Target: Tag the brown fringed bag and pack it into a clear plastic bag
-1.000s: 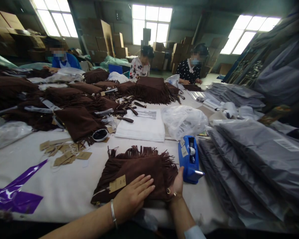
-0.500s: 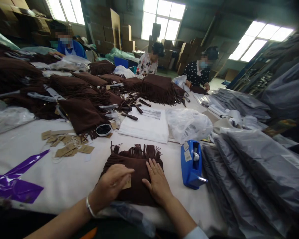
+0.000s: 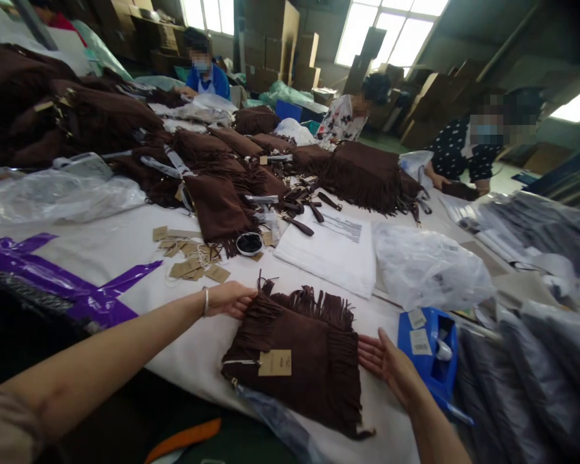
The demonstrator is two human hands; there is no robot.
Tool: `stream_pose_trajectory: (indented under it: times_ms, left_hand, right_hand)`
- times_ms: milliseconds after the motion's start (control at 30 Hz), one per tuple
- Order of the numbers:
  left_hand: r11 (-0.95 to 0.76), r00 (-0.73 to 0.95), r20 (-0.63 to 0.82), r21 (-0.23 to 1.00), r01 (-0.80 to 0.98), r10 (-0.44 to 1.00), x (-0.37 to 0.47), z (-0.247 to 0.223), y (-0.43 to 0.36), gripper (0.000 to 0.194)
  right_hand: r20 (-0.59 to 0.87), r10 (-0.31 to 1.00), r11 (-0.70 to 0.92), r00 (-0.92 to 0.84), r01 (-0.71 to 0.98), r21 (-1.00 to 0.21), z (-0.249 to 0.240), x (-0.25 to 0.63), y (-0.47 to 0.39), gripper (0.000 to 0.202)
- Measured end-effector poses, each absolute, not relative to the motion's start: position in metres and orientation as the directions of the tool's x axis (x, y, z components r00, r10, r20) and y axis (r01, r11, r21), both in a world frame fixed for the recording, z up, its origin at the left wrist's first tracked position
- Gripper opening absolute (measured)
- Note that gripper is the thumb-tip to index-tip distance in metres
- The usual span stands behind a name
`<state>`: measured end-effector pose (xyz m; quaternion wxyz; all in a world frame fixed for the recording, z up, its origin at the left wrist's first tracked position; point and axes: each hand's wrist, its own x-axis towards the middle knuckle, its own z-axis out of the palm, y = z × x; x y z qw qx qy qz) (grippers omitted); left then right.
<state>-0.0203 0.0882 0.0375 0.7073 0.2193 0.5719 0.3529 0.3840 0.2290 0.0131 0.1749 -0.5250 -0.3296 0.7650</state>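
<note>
A folded brown fringed suede piece (image 3: 299, 361) with a tan paper tag (image 3: 275, 363) lies flat near the front edge of the white table (image 3: 125, 245). My left hand (image 3: 229, 299) touches its far left corner, fingers curled at the fringe. My right hand (image 3: 384, 361) rests open against its right edge, palm toward the fabric. Neither hand lifts it.
A blue tape dispenser (image 3: 432, 351) stands just right of my right hand. Beyond lie loose tan tags (image 3: 191, 264), white paper sheets (image 3: 333, 254), a clear plastic bag (image 3: 430, 267), grey packed bags (image 3: 536, 374), purple plastic (image 3: 53, 283), piles of brown fringed pieces (image 3: 212, 200). Three masked people work at the far side.
Both hands slid off the top of the brown piece to its left and right edges. The camera view swung left and lower, and the piece now lies squarer with its tag showing.
</note>
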Motion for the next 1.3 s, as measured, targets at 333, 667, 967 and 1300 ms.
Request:
stream_pose_trajectory:
  times_ms: [333, 667, 967, 1300]
  left_hand:
    - [0.832, 0.624, -0.595, 0.527, -0.174, 0.507, -0.015, 0.0, 0.184, 0.033]
    - [0.777, 0.684, -0.445, 0.556, -0.295, 0.578, 0.017, -0.001, 0.207, 0.039]
    - [0.168, 0.646, -0.247, 0.969, 0.183, 0.722, 0.018, 0.046, 0.191, 0.049]
    - [-0.267, 0.659, -0.012, 0.908, 0.322, 0.752, 0.027, 0.071, 0.101, 0.031]
  right_hand:
    - [-0.654, 0.14, -0.781, -0.743, 0.323, -0.534, 0.031, 0.301, 0.27, 0.048]
    - [-0.556, 0.212, -0.638, -0.804, 0.318, -0.702, 0.034, 0.282, 0.264, 0.071]
    - [-0.175, 0.379, 0.526, -0.909, 0.367, -0.768, 0.046, 0.297, 0.195, 0.059]
    - [0.181, 0.553, 0.391, -0.813, 0.062, -0.918, 0.046, 0.357, 0.147, 0.047]
